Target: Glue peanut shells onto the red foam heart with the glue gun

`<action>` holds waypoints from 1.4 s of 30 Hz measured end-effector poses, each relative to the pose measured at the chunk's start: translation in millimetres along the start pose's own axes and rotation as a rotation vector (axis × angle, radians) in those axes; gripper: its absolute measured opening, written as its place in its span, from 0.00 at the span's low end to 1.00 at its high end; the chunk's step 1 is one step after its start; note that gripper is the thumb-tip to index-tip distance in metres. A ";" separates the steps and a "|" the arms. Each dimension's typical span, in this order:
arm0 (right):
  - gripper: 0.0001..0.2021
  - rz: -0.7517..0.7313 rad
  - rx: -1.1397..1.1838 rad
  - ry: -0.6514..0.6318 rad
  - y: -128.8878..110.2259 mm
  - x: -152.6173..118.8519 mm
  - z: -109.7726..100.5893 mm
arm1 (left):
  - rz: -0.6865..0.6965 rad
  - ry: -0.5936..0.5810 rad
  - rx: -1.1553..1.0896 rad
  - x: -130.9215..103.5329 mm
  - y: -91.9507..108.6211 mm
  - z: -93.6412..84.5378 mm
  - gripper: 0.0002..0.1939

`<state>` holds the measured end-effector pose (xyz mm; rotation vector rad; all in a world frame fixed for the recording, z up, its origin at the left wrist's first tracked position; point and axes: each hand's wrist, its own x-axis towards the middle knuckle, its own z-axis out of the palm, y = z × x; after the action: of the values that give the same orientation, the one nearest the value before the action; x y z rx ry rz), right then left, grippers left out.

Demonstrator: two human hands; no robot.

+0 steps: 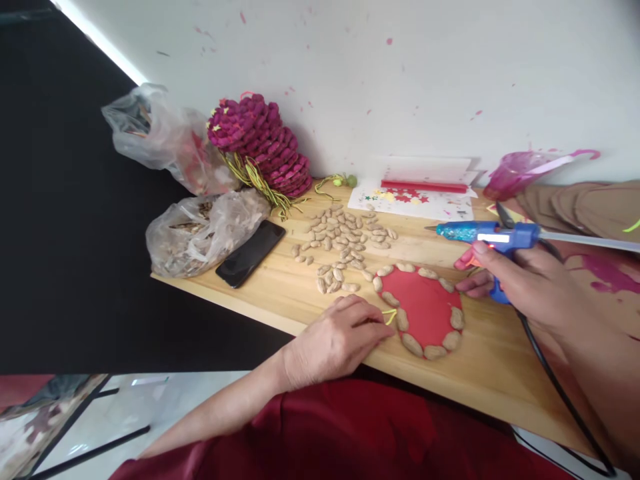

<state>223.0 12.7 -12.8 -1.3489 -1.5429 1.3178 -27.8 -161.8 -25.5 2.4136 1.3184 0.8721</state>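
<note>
A red heart-shaped card (427, 308) lies on the wooden table, with peanuts along most of its edge. My right hand (530, 283) is wrapped round a blue glue gun (513, 239), whose nozzle points left above the table beyond the heart. A translucent stick runs out of the gun's rear. Beside the heart's left edge, my left hand (343, 340) rests with its fingers pressed together at the end of a yellow string loop (389, 316). Loose peanuts (333, 230) are spread on the table behind and left of the heart.
A black phone (251, 253) and bags (200, 233) are at the left. Behind them leans a stack of purple peanut pieces (270, 147). Paper with small stars (415, 207), a pink cup (515, 172) and brown cardboard shapes (590, 207) stand along the wall. The gun's black cord hangs at the right.
</note>
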 end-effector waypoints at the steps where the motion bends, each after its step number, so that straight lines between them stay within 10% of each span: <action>1: 0.30 0.009 0.016 -0.005 -1.5 -0.9 1.2 | 0.007 0.000 -0.011 0.6 0.4 0.7 0.11; 23: 0.23 0.026 0.405 -0.192 -1.2 2.3 9.2 | 0.153 -0.213 -0.023 41.7 11.9 10.6 0.12; 31: 0.23 0.028 0.409 -0.125 1.2 6.9 9.6 | 0.040 -0.056 0.249 104.8 -21.2 -3.8 0.07; 42: 0.23 -0.017 0.356 -0.056 -4.9 6.5 3.2 | -0.036 -0.196 0.287 144.1 -36.1 10.3 0.08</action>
<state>217.3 18.4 -9.6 -1.0795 -1.2755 1.5449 13.1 -21.7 3.9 2.5970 1.4915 0.4468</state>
